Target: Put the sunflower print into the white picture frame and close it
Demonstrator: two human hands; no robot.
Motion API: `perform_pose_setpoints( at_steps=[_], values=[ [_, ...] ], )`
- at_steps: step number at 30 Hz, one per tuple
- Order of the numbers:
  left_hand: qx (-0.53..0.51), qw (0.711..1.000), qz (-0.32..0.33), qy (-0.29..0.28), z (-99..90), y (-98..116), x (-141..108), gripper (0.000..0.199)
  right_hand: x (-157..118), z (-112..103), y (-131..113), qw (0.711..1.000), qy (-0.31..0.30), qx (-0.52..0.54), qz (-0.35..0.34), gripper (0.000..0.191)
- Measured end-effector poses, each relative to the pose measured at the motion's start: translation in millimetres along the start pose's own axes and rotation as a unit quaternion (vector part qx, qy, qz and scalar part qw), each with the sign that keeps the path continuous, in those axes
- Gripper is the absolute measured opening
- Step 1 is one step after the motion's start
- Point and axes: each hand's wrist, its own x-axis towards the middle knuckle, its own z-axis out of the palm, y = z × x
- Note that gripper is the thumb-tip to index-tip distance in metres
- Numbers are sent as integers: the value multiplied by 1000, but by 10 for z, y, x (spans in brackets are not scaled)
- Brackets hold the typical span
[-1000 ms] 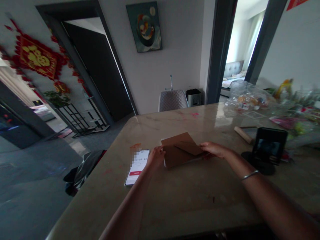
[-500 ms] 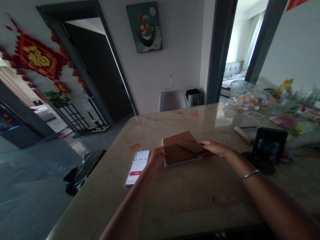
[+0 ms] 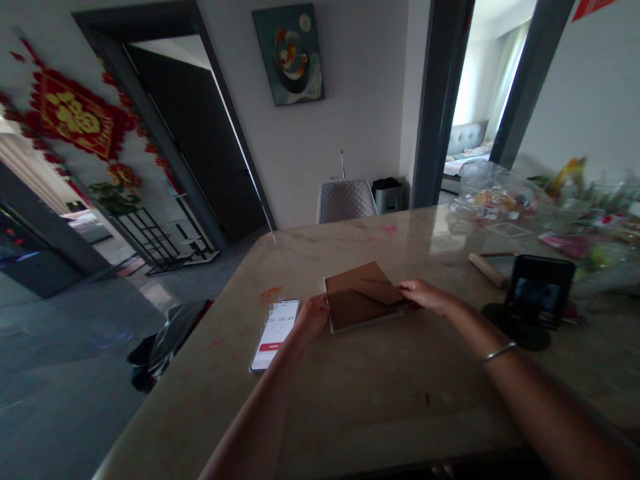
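A flat picture frame (image 3: 343, 305) with a brown board back and a thin whitish rim lies on the table, back side up. A brown flap (image 3: 379, 287), like a stand leg, slants across its right half. My left hand (image 3: 314, 315) grips the frame's left edge with closed fingers. At the right side, my right hand (image 3: 419, 294) pinches the flap's outer end; its lower fingers are partly hidden in shadow by the frame's right edge. Just left of my left hand lies a phone (image 3: 275, 333) with a lit timer screen.
The stone-patterned table (image 3: 360, 387) spans the foreground. To the right stand a dark screen on a round base (image 3: 539, 293) and a wood-edged object (image 3: 487, 269). Clear plastic bags (image 3: 500, 193) fill the far right. A grey chair (image 3: 347, 200) is beyond the far edge.
My right hand has shifted slightly left with the flap's end in its fingers. My left hand, the frame and the phone look almost unchanged.
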Motion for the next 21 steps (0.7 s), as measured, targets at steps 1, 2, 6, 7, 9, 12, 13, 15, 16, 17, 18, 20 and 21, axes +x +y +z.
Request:
perform_pose_setpoints(
  at_steps=[1,2,6,7,9,12,13,15,16,17,18,20,21],
  values=[
    [3,1000,-3,3,-1,5,-3,39,1,-7,-6,1000,-4,4,8,20],
    [6,1000,-4,7,0,9,-5,39,1,-12,-12,1000,-8,8,16,21],
    [16,1000,-9,8,20,7,-1,42,4,-33,-18,999,-10,15,28,22],
    [22,1000,-14,10,25,4,0,42,6,-40,-14,999,-9,16,32,22],
    [33,999,-22,14,34,-3,3,42,12,-52,1,999,-6,20,37,23],
    [38,999,-26,14,39,-15,5,42,29,-51,26,999,-3,25,44,23],
    [40,999,-24,13,39,-20,6,42,36,-42,32,999,-3,24,43,23],
    [47,999,-14,11,40,-29,9,43,49,-17,38,999,-5,15,37,21],
    [52,999,-9,10,40,-32,9,44,55,-2,39,999,-6,7,32,21],
    [56,998,-7,11,40,-32,9,44,61,12,39,1000,-7,-1,25,20],
    [58,998,-7,10,39,-29,7,44,66,23,39,1000,-6,-9,19,19],
    [57,998,-13,8,34,-14,1,44,77,36,44,1000,2,-25,8,19],
    [55,998,-17,8,31,-4,-2,44,84,38,50,999,8,-33,3,19]
  ],
)
